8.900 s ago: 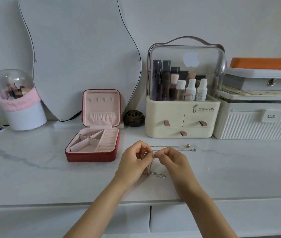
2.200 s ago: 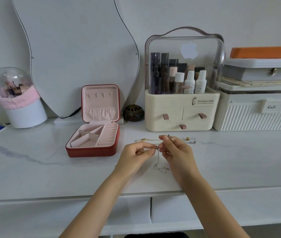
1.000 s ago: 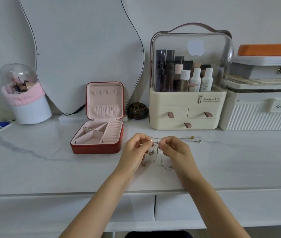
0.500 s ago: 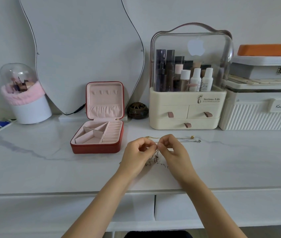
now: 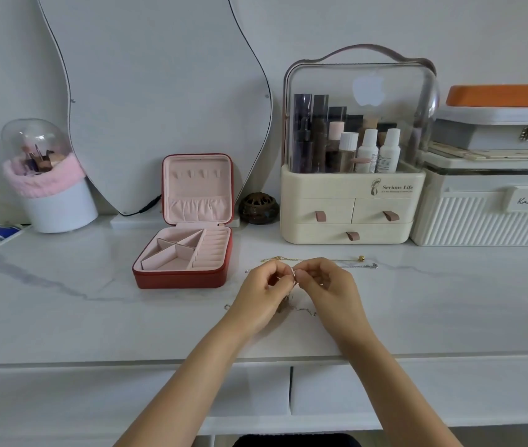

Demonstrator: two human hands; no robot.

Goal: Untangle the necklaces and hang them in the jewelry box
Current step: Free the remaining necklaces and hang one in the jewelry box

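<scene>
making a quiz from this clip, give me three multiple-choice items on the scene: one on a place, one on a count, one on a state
1. Where does the jewelry box stand relative to the hands?
A. to their left
B. to their right
C. behind the organizer

2. How many drawer pulls show on the cream organizer?
A. one
B. three
C. five

3. What is the state of the jewelry box lid?
A. shut
B. lying flat on the table
C. open and upright

Answers:
1 A, the box sits left of the left hand and right hand.
2 B, two pulls above and one below.
3 C, the lid stands up, showing its pink lining, while both hands pinch the tangled necklaces.
</scene>
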